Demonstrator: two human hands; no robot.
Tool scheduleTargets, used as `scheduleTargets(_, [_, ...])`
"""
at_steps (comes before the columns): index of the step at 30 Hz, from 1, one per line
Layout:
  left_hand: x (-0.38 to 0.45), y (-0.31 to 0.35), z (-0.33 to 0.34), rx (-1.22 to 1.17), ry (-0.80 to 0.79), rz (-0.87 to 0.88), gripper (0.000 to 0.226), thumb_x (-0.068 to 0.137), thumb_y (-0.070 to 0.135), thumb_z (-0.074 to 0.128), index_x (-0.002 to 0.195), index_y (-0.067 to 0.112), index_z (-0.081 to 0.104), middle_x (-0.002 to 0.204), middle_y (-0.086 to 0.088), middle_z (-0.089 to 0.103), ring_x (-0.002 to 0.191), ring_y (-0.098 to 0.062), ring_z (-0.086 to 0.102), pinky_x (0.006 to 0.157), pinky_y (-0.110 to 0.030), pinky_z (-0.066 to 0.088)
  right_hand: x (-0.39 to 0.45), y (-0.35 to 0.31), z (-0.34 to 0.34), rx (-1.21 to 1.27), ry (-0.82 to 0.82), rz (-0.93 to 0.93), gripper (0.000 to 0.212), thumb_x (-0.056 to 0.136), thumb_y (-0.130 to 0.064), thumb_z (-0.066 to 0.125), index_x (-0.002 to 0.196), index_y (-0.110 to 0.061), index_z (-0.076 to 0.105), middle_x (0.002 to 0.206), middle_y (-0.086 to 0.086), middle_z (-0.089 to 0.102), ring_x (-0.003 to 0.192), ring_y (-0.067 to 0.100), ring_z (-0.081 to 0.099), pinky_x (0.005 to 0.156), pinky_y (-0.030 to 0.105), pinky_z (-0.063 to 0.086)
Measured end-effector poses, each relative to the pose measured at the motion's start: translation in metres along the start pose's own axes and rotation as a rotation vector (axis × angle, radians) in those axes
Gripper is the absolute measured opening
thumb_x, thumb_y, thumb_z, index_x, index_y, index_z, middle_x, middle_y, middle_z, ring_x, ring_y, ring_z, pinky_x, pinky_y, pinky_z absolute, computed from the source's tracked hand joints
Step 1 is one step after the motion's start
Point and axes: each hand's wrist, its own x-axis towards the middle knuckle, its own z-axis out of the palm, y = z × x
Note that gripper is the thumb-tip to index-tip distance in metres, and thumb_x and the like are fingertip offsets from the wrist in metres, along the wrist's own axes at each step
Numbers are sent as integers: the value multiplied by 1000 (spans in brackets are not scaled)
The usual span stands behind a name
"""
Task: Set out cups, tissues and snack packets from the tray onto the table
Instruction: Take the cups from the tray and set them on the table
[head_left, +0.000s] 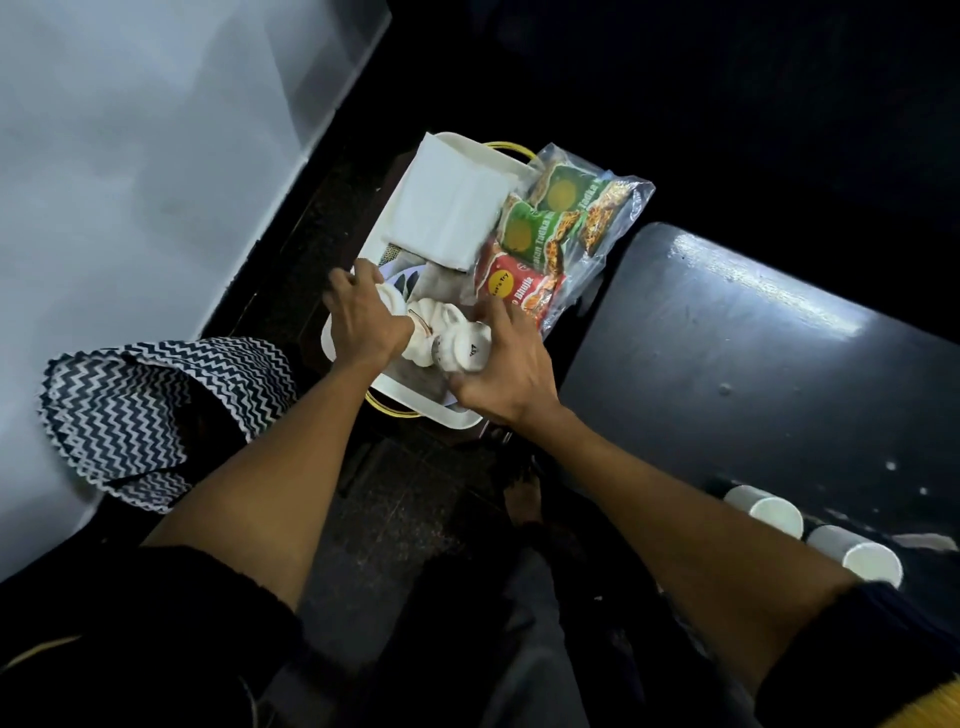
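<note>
A cream tray (457, 415) with gold handles sits low in the middle of the view. White ceramic cups (447, 338) lie clustered at its near end. My left hand (363, 322) grips a cup on the left of the cluster, and my right hand (506, 369) is closed around a cup on the right. A stack of white tissues (449, 208) fills the tray's far left. Green and red snack packets (540, 239) in a clear plastic bag lie along its right side. The dark table (753, 364) stands to the right of the tray.
Two white paper cups (769, 512) (857, 556) lie at the table's near edge. A black-and-white zigzag cloth (156, 410) lies on a pale surface (130, 182) to the left. Dark floor lies below between my arms.
</note>
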Motion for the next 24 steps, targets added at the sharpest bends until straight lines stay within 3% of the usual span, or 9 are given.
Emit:
scheduleTargets(5, [-23, 7, 13, -253, 99, -184, 46, 66, 2, 61, 104, 20, 45, 124, -9, 56, 117, -36, 48, 81, -35, 36, -25, 14, -27, 392, 14, 284, 70, 52, -40, 81, 108, -26, 42, 97, -8, 59, 84, 13, 62, 67, 31, 55])
scheduleTargets(9, [-52, 34, 12, -671, 113, -419, 56, 55, 8, 73, 104, 19, 48, 119, -6, 60, 106, -32, 60, 86, -44, 52, -45, 41, -51, 627, 50, 384, 71, 56, -16, 85, 118, -21, 51, 103, -11, 62, 89, 8, 64, 71, 22, 57])
scheduleTargets(12, [-74, 58, 17, -1102, -51, -567, 36, 74, 7, 73, 109, 3, 65, 107, -14, 71, 96, -35, 69, 66, -39, 61, -60, 64, -72, 706, 56, 421, 65, 52, -10, 79, 115, -16, 63, 100, 0, 69, 87, 16, 67, 73, 33, 60])
scheduleTargets(14, [-98, 78, 19, -1302, -202, -575, 8, 88, 8, 62, 92, 6, 69, 78, -8, 70, 81, -28, 65, 57, -34, 57, -70, 82, -87, 734, 56, 434, 61, 50, -6, 79, 108, -14, 67, 93, 0, 70, 83, 14, 67, 69, 31, 58])
scheduleTargets(15, [-112, 88, 22, -1361, -255, -579, 9, 90, 9, 59, 87, 8, 68, 70, -7, 67, 78, -26, 63, 59, -35, 58, -76, 91, -95, 738, 56, 440, 61, 48, -5, 80, 107, -15, 67, 92, -2, 70, 81, 11, 67, 68, 27, 55])
scheduleTargets(18, [-150, 116, 32, -1540, -402, -586, 16, 87, 8, 56, 98, 6, 67, 85, -13, 76, 90, -33, 69, 71, -46, 62, -96, 118, -120, 750, 82, 471, 65, 41, -10, 83, 103, -23, 66, 93, -3, 71, 82, 9, 67, 68, 21, 53])
scheduleTargets(21, [-188, 149, 46, -1650, -603, -611, 38, 76, 10, 60, 112, 0, 65, 111, -27, 72, 100, -46, 70, 92, -55, 56, -120, 147, -148, 740, 109, 507, 72, 35, -17, 83, 103, -18, 61, 96, 5, 69, 82, 15, 67, 67, 27, 56])
scheduleTargets(23, [-210, 169, 57, -1624, -691, -625, 42, 73, 11, 59, 113, -1, 65, 119, -31, 67, 107, -46, 66, 101, -52, 50, -136, 166, -166, 737, 145, 535, 70, 33, -14, 83, 98, -17, 56, 92, 3, 63, 77, 14, 62, 65, 29, 55])
scheduleTargets(24, [-220, 180, 62, -1566, -708, -606, 39, 71, 12, 59, 108, -1, 66, 115, -28, 69, 104, -42, 66, 97, -46, 50, -146, 176, -176, 744, 170, 553, 68, 33, -12, 82, 94, -20, 55, 90, 1, 62, 75, 11, 62, 63, 27, 54])
